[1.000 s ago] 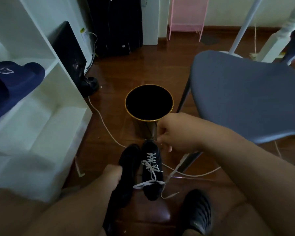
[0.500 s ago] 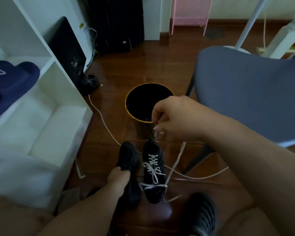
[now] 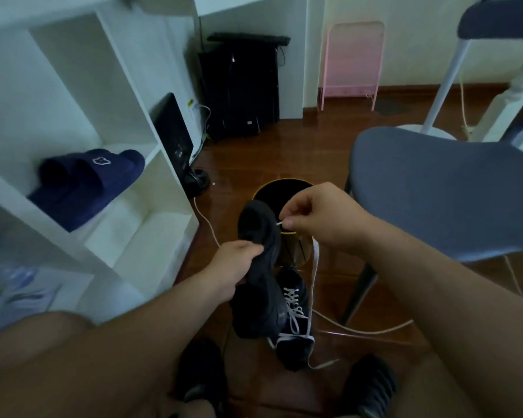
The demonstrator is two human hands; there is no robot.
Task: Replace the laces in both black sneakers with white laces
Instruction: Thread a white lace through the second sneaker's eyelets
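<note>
My left hand (image 3: 234,263) grips a black sneaker (image 3: 258,267) by its side and holds it up off the floor, toe pointing away. My right hand (image 3: 314,215) pinches the tip of a white lace (image 3: 314,267) beside the raised sneaker's toe end; the lace hangs down from my fingers toward the floor. A second black sneaker (image 3: 296,348) lies on the floor below, with white laces (image 3: 293,309) threaded through it and loose ends trailing.
A black bin with a gold rim (image 3: 296,254) stands just behind the shoes. A grey chair (image 3: 441,188) is at the right, a white shelf unit (image 3: 151,236) with blue slippers (image 3: 88,185) at the left. A white cable (image 3: 360,328) crosses the wooden floor. My feet wear black clogs (image 3: 369,384).
My left hand has lifted the unlaced sneaker off the floor toward the bin. My right hand rose with the white lace tip to the sneaker's toe end. The view tilted up.
</note>
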